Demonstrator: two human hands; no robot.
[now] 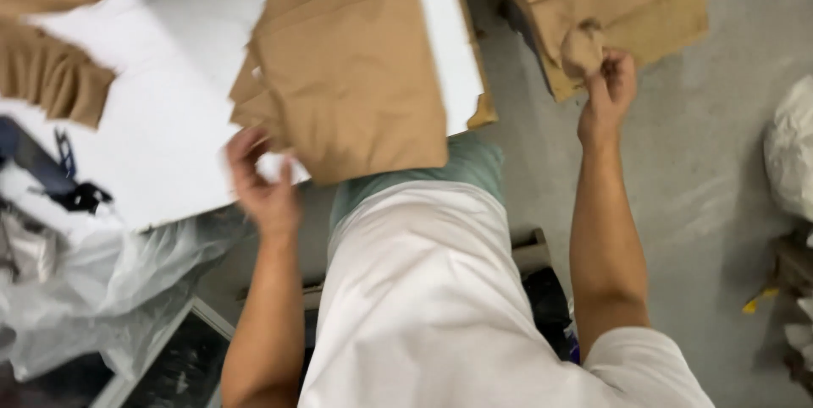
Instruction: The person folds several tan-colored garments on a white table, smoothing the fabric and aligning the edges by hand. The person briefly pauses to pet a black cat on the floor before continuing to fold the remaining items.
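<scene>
As seen from the head view, looking straight down past a white shirt (423,306) to a grey floor (711,171).

Left hand (262,184): raised at the near edge of the white table (169,120), fingers spread and curled under the near left corner of a stack of tan fabric pieces (356,78). Touching or lifting that corner; motion blur prevents saying whether pinched firmly. Stack resting at the table's near right corner, overhanging the near edge, long axis running from near edge toward far edge, slightly skewed.

Right hand (608,90): extended out beyond the table's right edge, fingers clenched on a bunched tan fabric piece (584,46). Bunch held just above a second pile of tan fabric (610,2), lying off the table to the far right, above the floor.

Key relation: stack directly ahead of and just right of the left hand, in contact with it; second pile well apart from the table, reachable by the right hand only. Left hand nearer to the stack, right hand nearer to the pile.

Also present: ribbed tan fabric (51,78) at the table's left edge, more tan cloth at the far left corner, clear plastic bags (110,289) below the table's near left corner, a white sack (792,146) at right.
</scene>
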